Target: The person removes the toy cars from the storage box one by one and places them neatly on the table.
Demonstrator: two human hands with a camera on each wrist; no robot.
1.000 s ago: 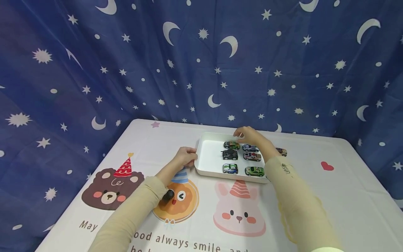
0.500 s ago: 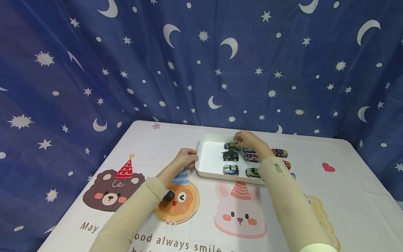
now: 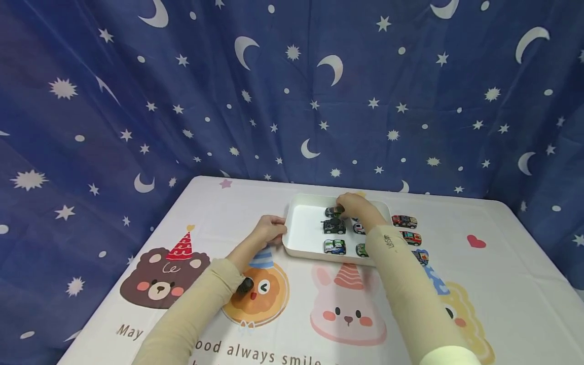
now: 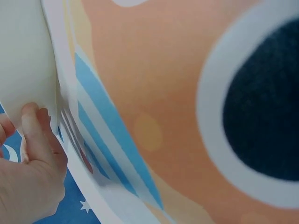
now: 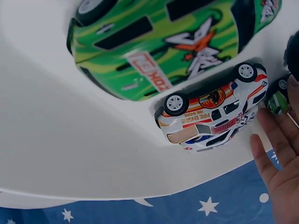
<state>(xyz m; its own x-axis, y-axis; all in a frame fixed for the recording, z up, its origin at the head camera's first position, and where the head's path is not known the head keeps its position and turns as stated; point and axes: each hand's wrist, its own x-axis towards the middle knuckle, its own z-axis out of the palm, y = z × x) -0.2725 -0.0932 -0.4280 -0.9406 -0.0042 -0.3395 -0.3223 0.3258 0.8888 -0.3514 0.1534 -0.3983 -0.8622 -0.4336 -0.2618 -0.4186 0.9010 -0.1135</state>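
Observation:
My left hand [image 3: 270, 229] grips the left wall of a white tray [image 3: 298, 248]; in the left wrist view its fingers [image 4: 35, 135] pinch the rim. Toy cars stand in the tray. At the back, my right hand [image 3: 358, 208] reaches in, fingertips at the right end of a dark-green toy car [image 3: 332, 212]. The right wrist view shows these fingers around a green toy car [image 5: 278, 101], partly hidden. Nearby are a black toy vehicle [image 3: 334, 226], a white-green car [image 3: 335, 247], a green car [image 5: 168, 42] and a white fire-engine car [image 5: 210, 114].
Right of the tray, several toy cars stand on the table, among them a dark-red one [image 3: 404, 221], a red one [image 3: 412, 238] and a blue one [image 3: 421, 256]. A blue star-patterned curtain [image 3: 255, 101] hangs behind the white printed tablecloth [image 3: 511, 284].
My right hand has come down and slightly left onto the dark-green car's right end. The right forearm has swung left, uncovering cars beside the tray. My left hand stays at the tray.

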